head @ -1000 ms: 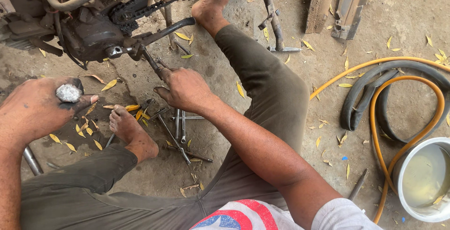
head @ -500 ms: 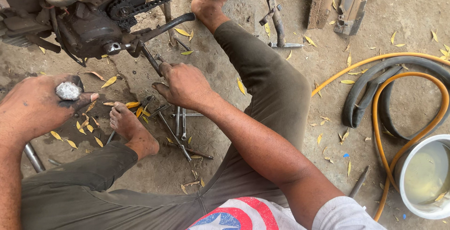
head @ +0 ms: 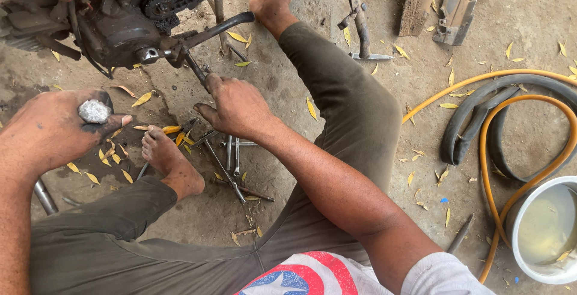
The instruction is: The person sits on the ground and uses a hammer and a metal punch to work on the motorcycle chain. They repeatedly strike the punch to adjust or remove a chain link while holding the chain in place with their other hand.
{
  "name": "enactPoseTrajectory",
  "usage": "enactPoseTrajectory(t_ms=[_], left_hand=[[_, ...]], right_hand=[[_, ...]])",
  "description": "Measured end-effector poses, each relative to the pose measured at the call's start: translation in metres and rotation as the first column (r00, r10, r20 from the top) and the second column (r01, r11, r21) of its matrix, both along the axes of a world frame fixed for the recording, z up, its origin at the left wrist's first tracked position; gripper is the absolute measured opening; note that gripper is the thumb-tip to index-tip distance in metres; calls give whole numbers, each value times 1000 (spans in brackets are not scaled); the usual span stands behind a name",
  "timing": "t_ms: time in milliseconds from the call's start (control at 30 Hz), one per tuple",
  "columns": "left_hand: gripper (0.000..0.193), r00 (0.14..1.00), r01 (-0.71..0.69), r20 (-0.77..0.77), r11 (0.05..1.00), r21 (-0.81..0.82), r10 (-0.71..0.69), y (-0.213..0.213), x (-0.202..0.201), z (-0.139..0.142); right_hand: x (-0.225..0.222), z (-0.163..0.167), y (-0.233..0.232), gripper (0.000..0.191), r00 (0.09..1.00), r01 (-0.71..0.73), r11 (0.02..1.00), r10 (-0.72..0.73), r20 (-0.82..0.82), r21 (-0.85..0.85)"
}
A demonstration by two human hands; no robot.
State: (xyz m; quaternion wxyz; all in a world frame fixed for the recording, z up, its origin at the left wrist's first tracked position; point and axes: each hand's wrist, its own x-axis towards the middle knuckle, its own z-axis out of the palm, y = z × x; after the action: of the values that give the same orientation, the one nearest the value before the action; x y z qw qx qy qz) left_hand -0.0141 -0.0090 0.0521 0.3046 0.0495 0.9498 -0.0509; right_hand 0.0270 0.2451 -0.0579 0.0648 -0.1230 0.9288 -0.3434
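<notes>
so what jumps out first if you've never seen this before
The greasy right hand at centre grips a tool shaft that runs up to the motorcycle engine at top left. The left hand at the left edge holds a small silvery metal part. Wrenches lie between the bare feet, and an orange hose loops by a white bucket at lower right.

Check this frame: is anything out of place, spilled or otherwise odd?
Yes. Wrenches lie scattered on the dirt floor among dry leaves by the bare foot, easy to step on. Nothing looks spilled; the bucket stands upright.
</notes>
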Motion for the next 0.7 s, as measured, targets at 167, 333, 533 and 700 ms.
enactPoseTrajectory(t_ms=[167, 333, 533, 700], left_hand=[[45, 999, -45, -2, 996, 77, 45, -7, 1, -6], [42, 1000, -20, -22, 994, 105, 22, -13, 1, -4], [43, 999, -44, 20, 990, 137, 42, 0, 3, 6], [41, 974, 225, -60, 961, 159, -218, 21, 6, 16]], right_hand=[[-1, -1, -3, 52, 997, -3, 1000, 1, 81, 24], [-2, 0, -5, 52, 995, -6, 999, 2, 97, 41], [2, -2, -7, 36, 997, 60, 991, -55, 47, -119], [3, -7, -21, 49, 868, 217, 865, 42, 495, -454]])
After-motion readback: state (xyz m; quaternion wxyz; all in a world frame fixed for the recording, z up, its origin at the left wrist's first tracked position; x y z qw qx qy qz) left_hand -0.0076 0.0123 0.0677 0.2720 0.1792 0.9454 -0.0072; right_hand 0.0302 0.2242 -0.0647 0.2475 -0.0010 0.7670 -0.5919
